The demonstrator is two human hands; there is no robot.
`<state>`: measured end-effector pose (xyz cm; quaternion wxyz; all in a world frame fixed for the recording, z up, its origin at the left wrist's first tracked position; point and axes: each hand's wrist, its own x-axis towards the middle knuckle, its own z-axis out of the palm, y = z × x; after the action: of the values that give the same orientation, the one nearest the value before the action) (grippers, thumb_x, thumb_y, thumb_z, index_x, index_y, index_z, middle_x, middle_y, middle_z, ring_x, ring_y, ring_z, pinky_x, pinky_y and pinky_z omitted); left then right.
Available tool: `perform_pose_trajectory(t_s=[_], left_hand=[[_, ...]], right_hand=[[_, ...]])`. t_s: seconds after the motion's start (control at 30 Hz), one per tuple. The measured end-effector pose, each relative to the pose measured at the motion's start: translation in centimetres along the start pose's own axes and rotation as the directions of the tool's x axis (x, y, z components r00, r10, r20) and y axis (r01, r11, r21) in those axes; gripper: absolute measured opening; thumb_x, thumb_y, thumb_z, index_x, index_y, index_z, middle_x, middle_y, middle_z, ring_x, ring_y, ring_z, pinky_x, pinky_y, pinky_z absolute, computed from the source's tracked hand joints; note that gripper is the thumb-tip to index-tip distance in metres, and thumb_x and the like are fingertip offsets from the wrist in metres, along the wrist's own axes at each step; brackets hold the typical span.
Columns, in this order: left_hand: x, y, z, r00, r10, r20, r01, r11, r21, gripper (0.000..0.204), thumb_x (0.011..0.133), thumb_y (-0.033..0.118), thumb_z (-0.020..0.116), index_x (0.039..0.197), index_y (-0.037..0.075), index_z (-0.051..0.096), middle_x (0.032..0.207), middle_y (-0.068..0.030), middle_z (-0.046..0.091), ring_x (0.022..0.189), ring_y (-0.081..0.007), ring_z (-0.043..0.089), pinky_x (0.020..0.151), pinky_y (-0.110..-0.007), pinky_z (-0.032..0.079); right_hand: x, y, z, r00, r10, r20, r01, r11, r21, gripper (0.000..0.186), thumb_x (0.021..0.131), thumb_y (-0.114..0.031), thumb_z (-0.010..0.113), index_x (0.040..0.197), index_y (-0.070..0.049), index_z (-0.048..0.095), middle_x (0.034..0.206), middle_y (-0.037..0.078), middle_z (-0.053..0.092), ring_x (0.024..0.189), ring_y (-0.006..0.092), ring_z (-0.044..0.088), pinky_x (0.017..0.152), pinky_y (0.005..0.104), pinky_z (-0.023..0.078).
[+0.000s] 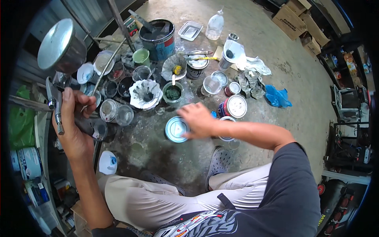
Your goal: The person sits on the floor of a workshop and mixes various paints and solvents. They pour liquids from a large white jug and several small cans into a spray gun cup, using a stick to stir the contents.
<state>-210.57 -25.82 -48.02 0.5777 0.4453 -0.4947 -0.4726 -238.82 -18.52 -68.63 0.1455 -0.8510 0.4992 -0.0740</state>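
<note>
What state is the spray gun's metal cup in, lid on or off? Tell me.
Lid on: a flat metal lid covers the spray gun's metal cup, held in the left hand.

right hand (199,120): blurred, so whether its fingers touch the round tin (175,129) or hover over it cannot be told
round tin: its right rim is hidden behind that hand
white-lidded can (228,136): mostly covered by the right forearm
spray gun (59,98): the body is wrapped by the left hand (75,130); its lower end is hidden
shelf goods at far right (351,63): too small and dark to tell
boxes at top right (296,12): cut off by the picture's rim
</note>
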Motion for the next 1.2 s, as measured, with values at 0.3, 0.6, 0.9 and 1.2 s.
perform_pose_trajectory(t_s=[0.3,0.6,0.9,1.2], left_hand=[[-0.2,0.2,-0.9,0.999,0.018,-0.03,-0.017,1.0,0.013,0.025,0.096,0.027,0.056,0.089,0.003,0.061,0.081,-0.0038,0.062,0.077,-0.0132,0.064,0.071,-0.027,0.051],[-0.7,0.4,-1.6,0.999,0.029,-0.024,-0.029,1.0,0.009,0.024,0.096,0.027,0.055,0.091,0.003,0.062,0.082,-0.0039,0.062,0.077,-0.0136,0.064,0.071,-0.027,0.051],[0.5,-0.4,1.2,1.0,0.003,0.013,-0.003,1.0,0.026,0.025,0.094,0.028,0.058,0.089,0.004,0.061,0.081,-0.0035,0.061,0.076,-0.0124,0.063,0.072,-0.026,0.05],[-0.8,0.6,1.4,0.999,0.014,0.039,-0.022,0.981,0.194,0.032,0.092,0.035,0.059,0.086,0.003,0.059,0.079,-0.0046,0.06,0.074,-0.015,0.064,0.068,-0.026,0.049]], right_hand=[[-0.9,9.0,3.1,0.715,0.431,0.55,-0.239,0.891,-0.387,0.023,0.073,-0.019,0.064,0.092,-0.01,0.073,0.097,0.011,0.071,0.091,0.0272,0.069,0.071,0.0412,0.054],[-0.2,9.1,0.8,0.755,0.392,0.525,-0.249,0.913,-0.322,0.037,0.064,-0.033,0.075,0.088,-0.004,0.072,0.088,0.015,0.071,0.083,0.0307,0.07,0.069,0.0406,0.056],[-4.1,8.7,-6.7,0.732,0.356,0.581,-0.258,0.934,-0.246,0.071,0.069,-0.066,0.067,0.07,0.005,0.067,0.073,0.022,0.066,0.072,0.0386,0.066,0.063,0.0452,0.052],[0.4,14.2,-2.5,0.786,0.617,0.039,-0.592,0.769,-0.24,0.09,0.059,-0.048,0.082,0.129,-0.005,0.043,0.118,0.018,0.053,0.113,0.0365,0.053,0.087,0.0545,0.044]])
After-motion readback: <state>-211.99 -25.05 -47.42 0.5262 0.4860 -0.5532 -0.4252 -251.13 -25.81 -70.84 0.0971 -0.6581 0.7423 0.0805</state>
